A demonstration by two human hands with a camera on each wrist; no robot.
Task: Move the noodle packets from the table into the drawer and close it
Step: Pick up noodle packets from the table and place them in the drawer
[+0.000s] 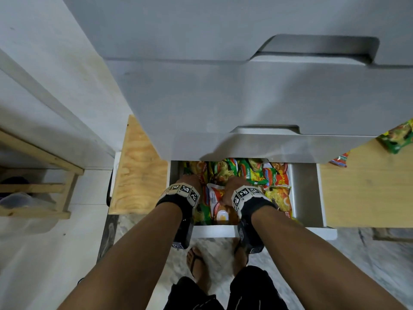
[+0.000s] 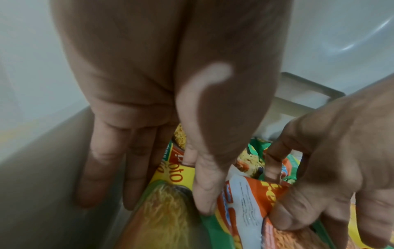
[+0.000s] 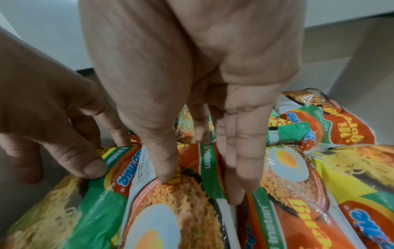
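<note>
The drawer [image 1: 263, 233] stands pulled out and is packed with several noodle packets on edge. My right hand [image 1: 230, 186] pinches an orange packet [image 3: 170, 210] with a fried egg picture, thumb on its face and fingers [image 3: 234, 176] down its far side. My left hand [image 1: 188, 177] is beside it. Its straight fingers [image 2: 102, 168] lie between the drawer's left wall and a green packet [image 2: 166, 219], and the thumb presses that packet's edge. Two more packets, one green [image 1: 397, 137] and one red [image 1: 339, 159], lie on the wooden table [image 1: 368, 186] at the right.
A closed grey drawer front [image 1: 245, 97] overhangs the back of the open drawer. Bare metal floor [image 1: 304, 193] shows at the drawer's right end. A wooden board [image 1: 138, 166] is at its left and a wooden shelf [image 1: 40, 189] further left. My sandalled feet [image 1: 196, 262] stand just below the drawer front.
</note>
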